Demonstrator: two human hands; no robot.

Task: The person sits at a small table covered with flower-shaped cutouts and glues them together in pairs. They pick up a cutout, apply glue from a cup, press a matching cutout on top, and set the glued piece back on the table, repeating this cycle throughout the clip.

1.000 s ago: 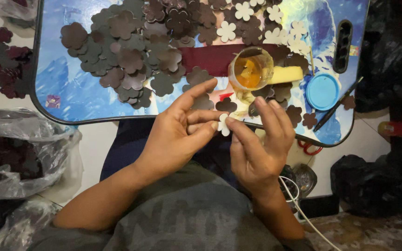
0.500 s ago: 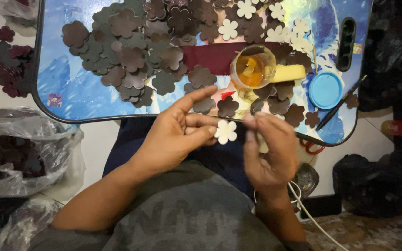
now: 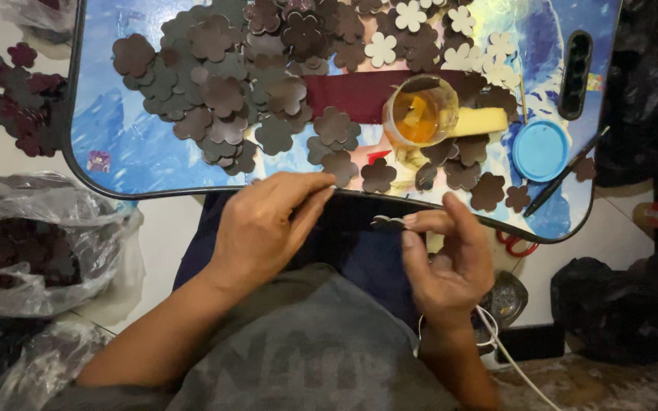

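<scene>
Change: since half a second ago the hands have been drawn apart, and the flower cutout (image 3: 388,223), then shown face-on and pale, is now seen edge-on and dark.
Right hand (image 3: 445,262): the flower cutout is pinched between thumb and fingertips, at about 10 o'clock from the palm, just below the lap tray's near rim.
Left hand (image 3: 264,224): nothing is held; the fingers are stretched out together, pointing toward 2 o'clock, with the tips at the lap tray (image 3: 127,156) edge.
Tray top: a heap of dark flower cutouts (image 3: 222,91) is spread at 11 o'clock from the hands; pale flower cutouts (image 3: 466,46) lie at 1 o'clock.
Near the right hand: a glass of amber liquid (image 3: 420,114) stands at 12 o'clock, a yellow sponge (image 3: 481,122) touching it, a blue lid (image 3: 540,150) beside that.
Far left: a plastic bag of dark pieces (image 3: 32,251) sits at 9 o'clock.
</scene>
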